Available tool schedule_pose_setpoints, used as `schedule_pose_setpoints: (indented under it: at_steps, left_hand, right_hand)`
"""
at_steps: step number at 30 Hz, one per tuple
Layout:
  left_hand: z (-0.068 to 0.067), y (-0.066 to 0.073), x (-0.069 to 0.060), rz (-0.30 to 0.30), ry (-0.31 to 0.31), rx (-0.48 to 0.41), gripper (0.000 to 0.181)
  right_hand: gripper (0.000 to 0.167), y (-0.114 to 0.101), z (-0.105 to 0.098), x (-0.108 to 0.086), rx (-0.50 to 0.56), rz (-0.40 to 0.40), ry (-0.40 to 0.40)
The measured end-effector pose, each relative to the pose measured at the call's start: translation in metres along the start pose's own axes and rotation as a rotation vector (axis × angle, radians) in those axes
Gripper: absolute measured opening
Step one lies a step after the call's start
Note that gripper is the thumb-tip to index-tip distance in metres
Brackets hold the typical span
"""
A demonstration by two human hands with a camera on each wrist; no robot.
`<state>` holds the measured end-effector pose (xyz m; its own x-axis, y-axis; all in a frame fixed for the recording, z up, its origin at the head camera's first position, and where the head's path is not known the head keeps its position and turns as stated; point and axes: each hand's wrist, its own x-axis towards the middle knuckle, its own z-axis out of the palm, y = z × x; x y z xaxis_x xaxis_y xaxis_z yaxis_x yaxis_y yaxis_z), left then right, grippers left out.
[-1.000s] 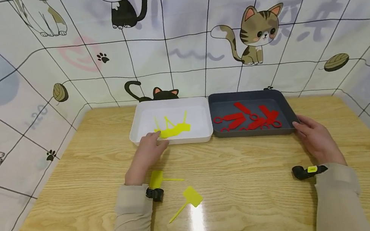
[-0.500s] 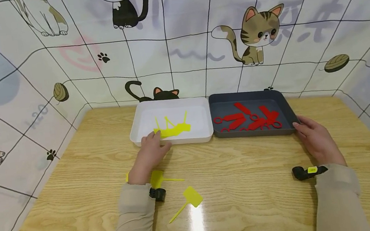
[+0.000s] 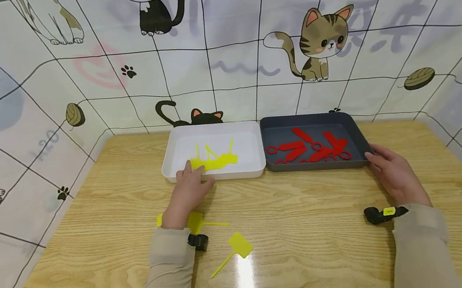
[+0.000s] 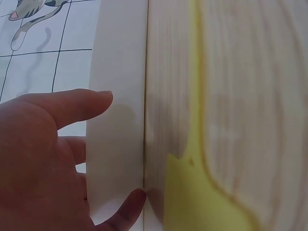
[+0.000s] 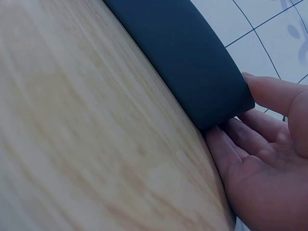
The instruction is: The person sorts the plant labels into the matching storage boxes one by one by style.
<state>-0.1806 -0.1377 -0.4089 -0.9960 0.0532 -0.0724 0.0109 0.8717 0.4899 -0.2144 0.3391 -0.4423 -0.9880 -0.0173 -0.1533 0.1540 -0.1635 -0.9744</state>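
In the head view my left hand [image 3: 187,191] is at the front of the white tray [image 3: 255,172], its fingers reaching over the rim and touching the heaped yellow tags [image 3: 216,163]. The left wrist view shows the thumb and another finger of this hand [image 4: 43,154] outside the tray wall [image 4: 118,57], with other fingertips hidden behind it. My right hand [image 3: 399,174] holds the front right corner of the dark tray [image 3: 314,165]; in the right wrist view the hand [image 5: 269,163] has its thumb at the rim and fingers around the corner [image 5: 226,101].
Red tags [image 3: 294,152] lie inside the dark tray, which stands against the white one. On the wooden table [image 3: 310,239] are a yellow tag [image 3: 240,245], another one [image 3: 195,221] beside my left wrist, and a yellow piece [image 3: 159,220] partly behind that wrist. A cat-print sheet [image 3: 231,68] hangs behind.
The left hand has shifted slightly right, and its fingers have spread a little over the heap. The leftmost yellow tag in it has moved slightly. My right hand stays at the dark tray.
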Motion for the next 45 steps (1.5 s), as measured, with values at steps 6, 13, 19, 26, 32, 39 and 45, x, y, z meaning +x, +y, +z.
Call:
schedule_pose_setpoints:
  at_steps: [6, 13, 19, 26, 32, 39, 45]
  left_hand:
    - [0.001, -0.001, 0.000, -0.004, -0.007, -0.008, 0.055]
    - [0.001, -0.001, -0.001, 0.010, -0.009, 0.015, 0.055]
    - [0.001, -0.003, 0.000, 0.019, -0.024, 0.013, 0.055]
    - [-0.007, -0.007, 0.001, 0.092, -0.045, -0.127, 0.054]
    - [-0.017, -0.003, -0.002, 0.089, -0.006, -0.251, 0.052]
    - [-0.027, 0.006, -0.006, 0.122, 0.118, -0.221, 0.031]
    - [-0.028, 0.015, -0.011, 0.132, -0.094, -0.160, 0.019]
  right_hand:
    - [0.076, 0.000, 0.000, 0.000, -0.010, 0.016, 0.006]
    - [0.078, 0.000, 0.000, 0.000, -0.010, 0.018, 0.016]
    - [0.078, 0.000, 0.001, 0.001, -0.020, 0.005, 0.015]
    - [0.077, 0.000, 0.001, 0.001, -0.023, 0.003, 0.029]
    - [0.075, 0.001, 0.001, 0.001, -0.013, -0.002, 0.029]
    - [0.076, 0.002, 0.000, 0.000, 0.050, -0.017, 0.005]
    - [0.076, 0.002, 0.000, 0.000, 0.049, -0.010, 0.007]
